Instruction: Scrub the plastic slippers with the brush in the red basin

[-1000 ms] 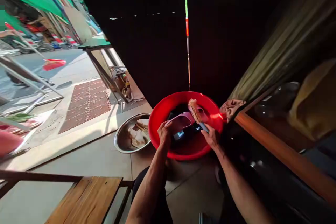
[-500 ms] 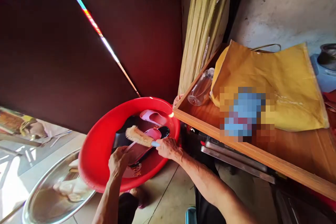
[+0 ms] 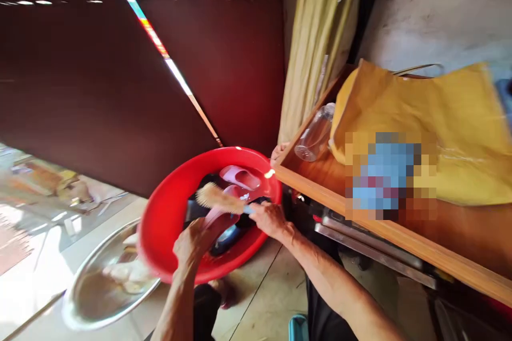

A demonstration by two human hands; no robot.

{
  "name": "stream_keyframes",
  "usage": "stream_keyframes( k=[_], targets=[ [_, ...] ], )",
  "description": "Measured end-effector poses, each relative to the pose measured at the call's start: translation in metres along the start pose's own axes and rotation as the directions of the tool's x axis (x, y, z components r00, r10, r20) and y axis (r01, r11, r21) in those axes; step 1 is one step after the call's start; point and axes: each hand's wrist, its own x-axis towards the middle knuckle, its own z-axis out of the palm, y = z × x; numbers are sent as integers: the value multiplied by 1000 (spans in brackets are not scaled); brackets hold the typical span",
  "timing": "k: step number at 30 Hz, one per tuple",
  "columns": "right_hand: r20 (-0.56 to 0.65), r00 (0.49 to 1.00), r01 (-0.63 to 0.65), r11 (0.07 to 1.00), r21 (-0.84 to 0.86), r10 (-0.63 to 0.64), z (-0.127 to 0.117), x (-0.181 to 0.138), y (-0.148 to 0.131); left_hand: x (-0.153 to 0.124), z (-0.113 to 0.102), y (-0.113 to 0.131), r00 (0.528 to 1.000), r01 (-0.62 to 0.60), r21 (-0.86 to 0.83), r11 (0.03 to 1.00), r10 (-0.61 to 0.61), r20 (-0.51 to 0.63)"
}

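My left hand (image 3: 189,241) is closed on the near end of a pink slipper (image 3: 218,217), tilted over a red basin (image 3: 162,229). In my right hand (image 3: 270,219) is a scrubbing brush (image 3: 221,200) with pale bristles and a light blue handle. The brush head lies across the slipper's upper side; whether the bristles press on it I cannot tell. A second pink slipper (image 3: 240,177) rests at the basin's far side, beside dark footwear (image 3: 230,237) in water. My hands hide part of the held slipper.
A metal basin (image 3: 86,298) with pale items stands at the lower left. On the right, a wooden tray-like table (image 3: 400,237) holds a clear bottle (image 3: 316,133) and a yellow bag (image 3: 452,117). Behind are a dark red panel (image 3: 180,90) and a curtain (image 3: 308,53).
The view has shifted, so everything appears further right. The slipper in my left hand is tilted differently, showing more dark footwear below. Both hands keep their hold.
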Motion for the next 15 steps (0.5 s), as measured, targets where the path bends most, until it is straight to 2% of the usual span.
stream_keyframes(
  k=[3, 4, 8, 9, 11, 13, 15],
  targets=[
    [-35, 989, -142, 989, -47, 141, 0, 7, 5, -16, -9, 4, 996, -87, 47, 995, 89, -27],
    [-52, 991, -124, 991, -42, 122, 3, 9, 6, -17, -8, 5, 994, -98, 40, 994, 99, -46],
    [-33, 992, 126, 992, 6, -125, 16, 13, 7, -13, 5, 1, 990, -95, -37, 995, 91, -105],
    [-39, 992, 122, 993, -5, -122, 17, 14, 8, -12, 8, -1, 987, -110, -50, 993, 103, -121],
    [-86, 996, 7, 999, -52, -11, 15, 16, 11, -11, 12, -5, 981, -142, -76, 987, 130, -142],
    [-138, 988, -74, 994, -82, 62, 13, 19, 16, -11, 12, -6, 985, -116, -130, 985, 98, -139],
    [-154, 988, 3, 998, -68, -13, 15, 22, 22, -12, 9, -5, 993, -38, -214, 976, 13, -119]
  ],
)
